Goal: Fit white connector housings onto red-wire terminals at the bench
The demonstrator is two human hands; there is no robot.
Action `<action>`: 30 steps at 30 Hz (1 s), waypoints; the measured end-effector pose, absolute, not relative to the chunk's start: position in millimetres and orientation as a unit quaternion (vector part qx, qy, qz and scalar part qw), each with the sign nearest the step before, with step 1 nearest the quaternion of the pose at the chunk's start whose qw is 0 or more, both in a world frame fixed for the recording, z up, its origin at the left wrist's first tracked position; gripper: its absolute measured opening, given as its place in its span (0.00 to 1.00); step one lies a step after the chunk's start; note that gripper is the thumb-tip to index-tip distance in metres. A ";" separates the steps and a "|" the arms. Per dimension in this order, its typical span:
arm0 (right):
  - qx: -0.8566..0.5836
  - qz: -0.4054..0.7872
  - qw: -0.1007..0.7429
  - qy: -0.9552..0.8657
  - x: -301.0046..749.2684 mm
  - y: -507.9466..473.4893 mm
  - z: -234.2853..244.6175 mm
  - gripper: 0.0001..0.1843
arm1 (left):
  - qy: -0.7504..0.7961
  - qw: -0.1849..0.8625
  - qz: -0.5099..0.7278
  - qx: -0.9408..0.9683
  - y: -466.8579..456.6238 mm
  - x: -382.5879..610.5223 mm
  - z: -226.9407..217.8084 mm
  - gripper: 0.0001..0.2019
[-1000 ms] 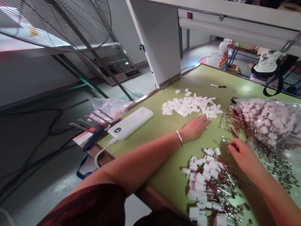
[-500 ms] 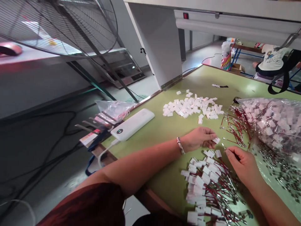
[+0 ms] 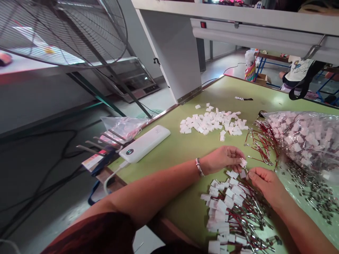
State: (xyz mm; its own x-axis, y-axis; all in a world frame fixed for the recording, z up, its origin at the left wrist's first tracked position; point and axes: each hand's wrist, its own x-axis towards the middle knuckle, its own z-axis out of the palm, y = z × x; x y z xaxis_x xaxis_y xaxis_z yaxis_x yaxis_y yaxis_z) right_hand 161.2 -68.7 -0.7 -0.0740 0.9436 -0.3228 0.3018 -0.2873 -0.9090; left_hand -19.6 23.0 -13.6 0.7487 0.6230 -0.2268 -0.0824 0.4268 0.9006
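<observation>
Power bank (image 3: 144,143): white, display lit, lying near the left edge of my tabletop (image 3: 185,148).
Cable (image 3: 111,176): white, plugged into the power bank's near end, dropping over the edge.
Fan (image 3: 63,31): big, wire-caged, to my left.
Bag (image 3: 123,125): clear, crumpled, just beyond the power bank.
Another person (image 3: 298,68): far off, in a white printed shirt.

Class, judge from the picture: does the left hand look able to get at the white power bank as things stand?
Probably yes: the power bank lies uncovered, with only bare table between it and the left hand. But that hand pinches a white connector, so it is not free.
</observation>
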 end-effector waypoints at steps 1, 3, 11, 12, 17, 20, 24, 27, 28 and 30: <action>-0.607 0.568 0.302 -0.467 161.4 -68.5 -0.8 0.19 | 0.276 0.784 0.224 0.510 22.1 -19.4 -12.5 0.10; -0.600 0.630 0.301 -0.390 161.0 -68.3 -1.5 0.19 | 0.274 0.744 0.242 0.559 19.4 -19.1 -10.0 0.08; -0.612 0.525 0.339 -0.484 155.0 -67.5 -10.6 0.21 | 0.254 0.723 0.225 0.602 11.1 -15.3 -13.0 0.05; -0.615 0.503 0.336 -0.505 154.8 -66.8 -10.8 0.20 | 0.259 0.725 0.223 0.597 10.6 -14.3 -13.8 0.05; -0.624 0.416 0.300 -0.590 157.0 -64.8 -4.3 0.18 | 0.273 0.671 0.197 0.661 17.6 -16.8 -6.9 0.07; -0.610 0.389 0.269 -0.636 156.7 -67.8 0.5 0.17 | 0.341 0.520 0.253 0.741 37.4 -28.3 -3.1 0.12; -0.563 0.371 0.218 -0.706 150.8 -72.9 4.3 0.12 | 0.522 0.329 0.346 0.706 66.1 -45.1 -9.3 0.10; -0.569 0.395 0.222 -0.686 153.1 -70.3 7.8 0.10 | 0.515 0.364 0.333 0.702 70.8 -47.6 -14.0 0.09; -0.586 0.412 0.234 -0.657 156.8 -67.8 9.1 0.10 | 0.501 0.381 0.331 0.703 68.9 -46.6 -14.3 0.08; -0.623 0.446 0.283 -0.577 167.8 -61.4 11.6 0.10 | 0.474 0.407 0.325 0.709 62.7 -43.2 -13.4 0.08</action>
State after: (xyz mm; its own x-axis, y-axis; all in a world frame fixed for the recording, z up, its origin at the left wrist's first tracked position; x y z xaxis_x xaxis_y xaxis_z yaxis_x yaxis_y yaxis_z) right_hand 167.8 -61.4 11.6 -0.0635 0.9713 -0.2293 0.4669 -0.1742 -0.8670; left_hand -43.2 62.7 -13.4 0.3385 0.9379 0.0756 0.4076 -0.2186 0.8866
